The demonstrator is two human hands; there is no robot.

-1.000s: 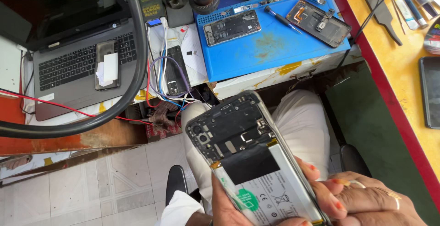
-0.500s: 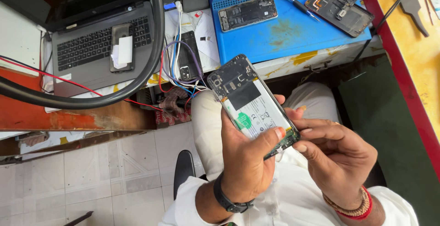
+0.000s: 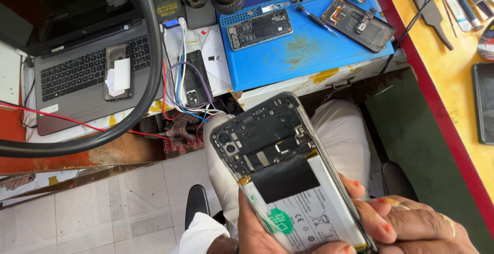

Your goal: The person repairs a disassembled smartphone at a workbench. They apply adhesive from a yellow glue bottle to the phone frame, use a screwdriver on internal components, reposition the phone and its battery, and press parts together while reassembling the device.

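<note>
An opened smartphone (image 3: 280, 166) with its back cover off shows a dark circuit board, a camera module and a white battery with a green sticker. My left hand (image 3: 262, 228) grips it from below at the lower left edge, thumb over the battery. My right hand (image 3: 411, 225) holds its lower right edge with the fingertips on the frame. The phone is tilted above my lap, over white trousers (image 3: 345, 141).
A blue repair mat (image 3: 303, 53) carries another opened phone (image 3: 259, 29), a phone back shell (image 3: 358, 23) and a screwdriver (image 3: 316, 18). At left a laptop (image 3: 87, 68) holds a phone (image 3: 117, 71), beside a thick black hose (image 3: 149, 63) and coloured wires (image 3: 180, 94). A yellow bench (image 3: 453, 53) with tools lies right.
The phone now fills more of the view and sits lower; both hands have dropped to the bottom edge. The view shifted so the bench appears further right.
</note>
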